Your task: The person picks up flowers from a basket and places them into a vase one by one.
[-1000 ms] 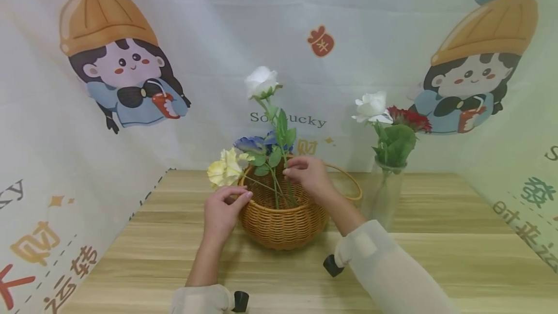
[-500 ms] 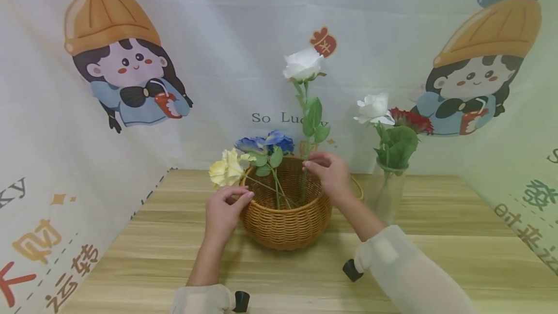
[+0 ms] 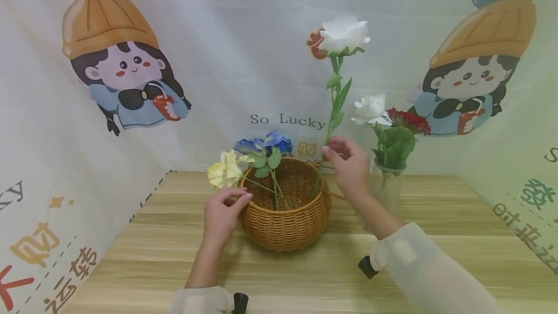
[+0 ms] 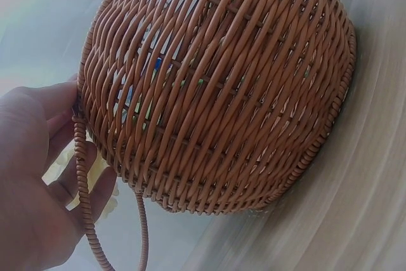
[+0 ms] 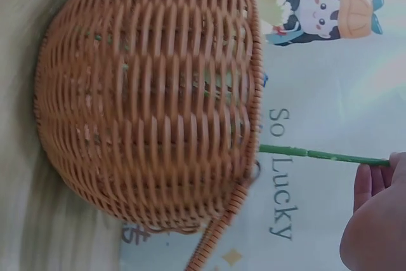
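Observation:
My right hand (image 3: 352, 166) pinches the green stem of a white artificial rose (image 3: 345, 35), which stands tall above the right rim of a round wicker basket (image 3: 285, 231). In the right wrist view the stem (image 5: 330, 155) runs from the fingers down behind the basket rim; its lower end is inside. My left hand (image 3: 221, 214) grips the basket's left rim, fingers curled at the base of the wicker handle (image 4: 82, 176). A yellow flower (image 3: 225, 170) leans out over the left rim, and blue flowers (image 3: 279, 143) rest at the back with their stems inside.
A clear glass vase (image 3: 389, 190) stands right of the basket, holding a white rose (image 3: 371, 109), a red flower (image 3: 409, 121) and green leaves. The wooden tabletop (image 3: 279, 282) is bounded by a printed cloth backdrop (image 3: 226, 62) at the back and sides.
The right hand has moved right and upward with the white rose, from the basket's middle to above its right rim. The left hand has stayed at the left rim.

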The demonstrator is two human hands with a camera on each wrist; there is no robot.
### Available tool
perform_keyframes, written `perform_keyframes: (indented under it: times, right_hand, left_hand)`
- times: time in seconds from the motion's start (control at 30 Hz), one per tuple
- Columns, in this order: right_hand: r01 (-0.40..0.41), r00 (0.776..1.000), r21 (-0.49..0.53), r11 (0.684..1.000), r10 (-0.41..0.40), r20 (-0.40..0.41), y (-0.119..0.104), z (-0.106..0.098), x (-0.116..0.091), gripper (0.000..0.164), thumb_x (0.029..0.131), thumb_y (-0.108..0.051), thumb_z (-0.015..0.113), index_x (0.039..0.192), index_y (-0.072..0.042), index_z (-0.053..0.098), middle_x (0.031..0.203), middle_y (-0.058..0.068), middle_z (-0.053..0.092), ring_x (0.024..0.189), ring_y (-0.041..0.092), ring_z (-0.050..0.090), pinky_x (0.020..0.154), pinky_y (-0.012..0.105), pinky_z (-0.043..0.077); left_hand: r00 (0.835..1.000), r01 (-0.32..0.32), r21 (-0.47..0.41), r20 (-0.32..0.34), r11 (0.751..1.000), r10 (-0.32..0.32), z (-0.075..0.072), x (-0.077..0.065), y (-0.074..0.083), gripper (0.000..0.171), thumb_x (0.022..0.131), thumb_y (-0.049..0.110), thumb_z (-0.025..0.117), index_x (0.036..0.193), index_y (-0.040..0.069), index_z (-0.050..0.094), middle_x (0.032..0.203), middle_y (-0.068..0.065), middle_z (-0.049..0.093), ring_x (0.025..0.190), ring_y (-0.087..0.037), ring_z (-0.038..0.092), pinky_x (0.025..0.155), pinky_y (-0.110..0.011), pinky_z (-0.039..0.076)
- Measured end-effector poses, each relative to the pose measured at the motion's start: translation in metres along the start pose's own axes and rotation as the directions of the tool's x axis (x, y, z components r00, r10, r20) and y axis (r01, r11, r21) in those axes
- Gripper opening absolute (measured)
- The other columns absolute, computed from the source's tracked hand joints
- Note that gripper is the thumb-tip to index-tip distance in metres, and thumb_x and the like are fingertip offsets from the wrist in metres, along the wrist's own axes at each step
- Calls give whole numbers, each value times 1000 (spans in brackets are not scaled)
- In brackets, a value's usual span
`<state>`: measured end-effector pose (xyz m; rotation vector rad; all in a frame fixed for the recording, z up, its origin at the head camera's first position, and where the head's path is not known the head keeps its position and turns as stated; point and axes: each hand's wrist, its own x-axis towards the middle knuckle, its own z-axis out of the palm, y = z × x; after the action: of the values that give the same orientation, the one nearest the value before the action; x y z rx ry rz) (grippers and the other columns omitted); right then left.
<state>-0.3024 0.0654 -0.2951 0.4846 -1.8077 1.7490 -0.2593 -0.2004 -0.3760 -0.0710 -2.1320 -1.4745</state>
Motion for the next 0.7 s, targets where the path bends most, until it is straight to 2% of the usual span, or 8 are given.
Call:
perform_keyframes:
  times: [0.1, 0.27, 0.5, 0.57, 0.7]
  right_hand:
    - [25, 999, -11, 1000, -26, -20, -4, -6, 4, 19, 88, 0, 70, 104, 8, 65, 93, 19, 69, 71, 14, 67, 69, 26, 57]
    - [74, 994, -25, 997, -75, -76, -11, -19, 12, 20, 88, -2, 71, 104, 9, 65, 91, 16, 69, 68, 9, 66, 68, 24, 57]
    - [159, 975, -92, 983, -170, -139, -16, -34, 21, 16, 87, 2, 70, 101, 10, 67, 87, 20, 68, 65, 4, 64, 67, 20, 55]
    - [172, 971, -108, 979, -187, -149, -18, -38, 23, 16, 87, 2, 70, 101, 10, 67, 86, 16, 69, 66, 4, 64, 66, 19, 55]
    - [187, 964, -123, 975, -206, -167, -20, -46, 28, 16, 87, 1, 71, 100, 9, 67, 82, -1, 66, 66, 5, 63, 64, 18, 54]
  left_hand:
    - [1000, 3, 2, -2, 1000, -3, 0, 0, 1, 10, 82, 13, 79, 88, 6, 76, 100, -4, 72, 75, -19, 58, 65, -24, 48]
    - [1000, 5, 6, -2, 1000, -5, 0, 0, 2, 10, 82, 14, 79, 88, 6, 76, 100, -4, 72, 74, -19, 58, 65, -24, 48]
    - [1000, 0, 12, 0, 1000, 0, 0, -1, 1, 10, 83, 14, 79, 88, 6, 76, 102, -7, 72, 75, -19, 58, 65, -24, 48]
    - [1000, 1, 15, 0, 1000, -1, 0, -1, 1, 10, 83, 14, 79, 88, 6, 76, 101, -6, 72, 75, -19, 58, 65, -24, 48]
    - [1000, 6, 6, 2, 1000, -6, 0, -1, 0, 10, 83, 15, 79, 88, 7, 76, 102, -7, 72, 76, -20, 58, 66, -24, 48]
